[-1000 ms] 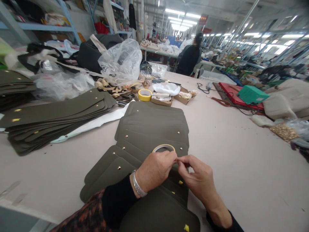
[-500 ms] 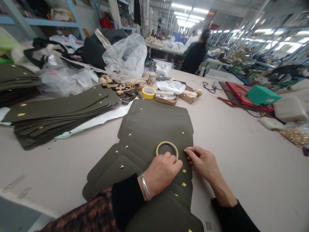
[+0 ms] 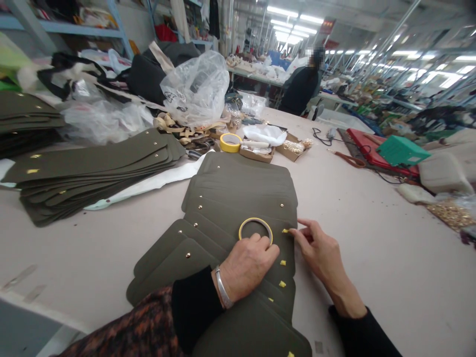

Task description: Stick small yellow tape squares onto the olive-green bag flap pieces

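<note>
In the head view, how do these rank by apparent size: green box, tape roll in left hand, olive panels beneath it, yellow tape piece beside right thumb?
1. Olive panels
2. Green box, though farther away
3. Tape roll, partly hidden by left hand
4. Yellow tape piece

The panels (image 3: 245, 178) looked smooth and matt, their studs (image 3: 188, 255) glossy metal. Beyond the panels lay a matt cardboard carton (image 3: 256, 156) and a crinkled, shiny plastic bag (image 3: 197, 91); right of the panels, the table (image 3: 386, 258) was smooth and dull.
</note>
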Action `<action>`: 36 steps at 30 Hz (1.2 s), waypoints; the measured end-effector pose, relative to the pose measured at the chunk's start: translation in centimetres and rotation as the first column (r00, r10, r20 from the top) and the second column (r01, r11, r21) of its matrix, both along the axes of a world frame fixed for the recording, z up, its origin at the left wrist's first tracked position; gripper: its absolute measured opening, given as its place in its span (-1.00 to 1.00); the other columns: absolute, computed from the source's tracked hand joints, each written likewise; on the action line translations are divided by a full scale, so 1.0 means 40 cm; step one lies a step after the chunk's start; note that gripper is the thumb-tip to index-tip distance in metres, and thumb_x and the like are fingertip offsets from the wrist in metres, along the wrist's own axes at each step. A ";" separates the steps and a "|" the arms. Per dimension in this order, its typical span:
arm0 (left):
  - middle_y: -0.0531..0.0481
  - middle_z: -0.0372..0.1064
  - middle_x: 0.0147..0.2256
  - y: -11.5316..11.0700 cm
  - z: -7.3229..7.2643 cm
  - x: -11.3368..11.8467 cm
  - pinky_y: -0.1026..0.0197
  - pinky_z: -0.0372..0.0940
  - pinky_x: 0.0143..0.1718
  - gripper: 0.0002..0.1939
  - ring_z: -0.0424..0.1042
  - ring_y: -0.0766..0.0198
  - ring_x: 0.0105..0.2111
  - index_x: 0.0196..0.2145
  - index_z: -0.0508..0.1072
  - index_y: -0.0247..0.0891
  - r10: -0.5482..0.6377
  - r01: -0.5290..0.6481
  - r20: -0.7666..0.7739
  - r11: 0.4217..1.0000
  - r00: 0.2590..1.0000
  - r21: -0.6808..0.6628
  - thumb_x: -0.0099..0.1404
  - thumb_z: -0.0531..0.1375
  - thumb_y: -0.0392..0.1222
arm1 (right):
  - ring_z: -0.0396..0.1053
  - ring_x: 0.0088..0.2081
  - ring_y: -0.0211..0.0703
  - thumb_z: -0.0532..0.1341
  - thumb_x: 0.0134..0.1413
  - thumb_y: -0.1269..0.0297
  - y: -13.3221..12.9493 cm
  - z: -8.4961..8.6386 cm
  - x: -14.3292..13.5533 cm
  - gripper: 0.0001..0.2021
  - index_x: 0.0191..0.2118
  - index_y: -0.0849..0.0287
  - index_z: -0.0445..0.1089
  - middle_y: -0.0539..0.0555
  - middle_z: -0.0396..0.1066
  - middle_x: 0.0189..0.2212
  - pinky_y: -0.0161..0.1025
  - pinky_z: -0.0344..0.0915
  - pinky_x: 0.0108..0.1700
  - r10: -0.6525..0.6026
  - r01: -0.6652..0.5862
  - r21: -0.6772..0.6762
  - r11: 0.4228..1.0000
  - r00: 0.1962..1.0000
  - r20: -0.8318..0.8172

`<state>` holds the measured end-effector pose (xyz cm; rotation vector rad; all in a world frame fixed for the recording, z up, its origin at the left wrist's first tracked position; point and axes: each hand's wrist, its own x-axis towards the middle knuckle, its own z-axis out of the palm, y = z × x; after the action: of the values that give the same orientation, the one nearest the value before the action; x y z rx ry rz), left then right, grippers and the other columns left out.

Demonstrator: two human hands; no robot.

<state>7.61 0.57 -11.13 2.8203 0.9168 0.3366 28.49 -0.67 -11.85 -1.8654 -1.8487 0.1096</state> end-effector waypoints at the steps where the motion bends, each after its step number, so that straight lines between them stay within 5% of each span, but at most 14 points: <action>1: -0.02 0.28 -0.30 0.000 -0.001 0.000 0.17 0.29 -0.34 -0.91 0.26 0.19 -0.31 -0.30 0.27 -0.25 0.005 -0.005 0.004 1.000 1.000 0.003 0.38 0.02 -0.31 | 0.45 -0.38 -0.15 0.08 0.21 0.19 -0.005 0.000 0.004 -0.78 -0.12 0.15 0.36 0.07 0.49 -0.39 -0.22 0.35 -0.25 0.085 -0.086 0.033 0.996 0.996 0.028; 5: -0.03 0.27 -0.31 -0.001 -0.003 -0.003 0.17 0.28 -0.37 -0.91 0.25 0.16 -0.29 -0.31 0.27 -0.25 0.009 -0.009 0.000 1.000 1.000 0.012 0.37 0.02 -0.33 | 0.42 -0.21 -0.11 0.01 0.24 0.37 -0.007 -0.002 -0.010 -0.77 -0.21 0.17 0.41 0.15 0.46 -0.28 -0.17 0.34 -0.09 0.333 -0.345 0.028 0.938 0.920 0.206; 14: -0.05 0.28 -0.34 -0.002 0.014 -0.009 0.14 0.26 -0.32 -0.90 0.27 0.17 -0.33 -0.30 0.28 -0.26 -0.007 0.008 -0.043 1.000 0.999 0.022 0.37 0.00 -0.33 | 0.49 -0.29 -0.11 0.09 0.14 0.35 0.058 0.013 -0.055 -0.79 -0.34 0.15 0.49 0.10 0.55 -0.34 -0.23 0.33 -0.19 0.032 -0.004 -0.212 0.977 0.991 0.126; 22: 0.01 0.33 -0.32 0.026 0.033 -0.040 0.23 0.30 -0.31 -0.86 0.33 0.25 -0.34 -0.26 0.32 -0.23 -0.021 0.024 0.103 0.999 0.995 -0.025 0.40 -0.02 -0.30 | 0.43 -0.44 -0.14 0.11 0.05 0.35 -0.032 0.056 -0.056 -0.81 -0.46 0.13 0.45 0.05 0.51 -0.50 -0.27 0.22 -0.40 0.159 -0.141 -0.460 0.877 0.987 0.001; 28: -0.01 0.42 -0.17 0.032 0.035 -0.050 0.22 0.36 -0.09 -0.62 0.43 0.28 -0.16 0.16 0.15 -0.19 -0.057 0.111 0.382 0.986 0.922 -0.121 0.41 0.00 -0.27 | 0.45 -0.32 -0.17 0.10 0.18 0.24 -0.083 0.064 -0.077 -0.80 -0.19 0.14 0.45 0.08 0.52 -0.30 -0.27 0.35 -0.27 0.136 -0.169 -0.075 0.983 0.937 -0.322; 36: -0.12 0.40 -0.03 0.017 0.030 -0.039 0.18 0.37 -0.07 -0.53 0.45 0.21 -0.08 0.21 0.01 -0.25 -0.032 0.096 0.396 0.985 0.918 -0.144 0.40 0.04 -0.24 | 0.41 -0.28 -0.22 0.08 0.17 0.47 -0.093 0.065 -0.110 -0.84 -0.21 0.14 0.37 0.07 0.45 -0.33 -0.27 0.34 -0.22 0.413 -0.383 0.194 0.903 0.897 -0.155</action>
<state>6.06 1.23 -9.93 2.4941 0.7240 0.7502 24.07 -4.38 -9.27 -1.2973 -2.0121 0.2665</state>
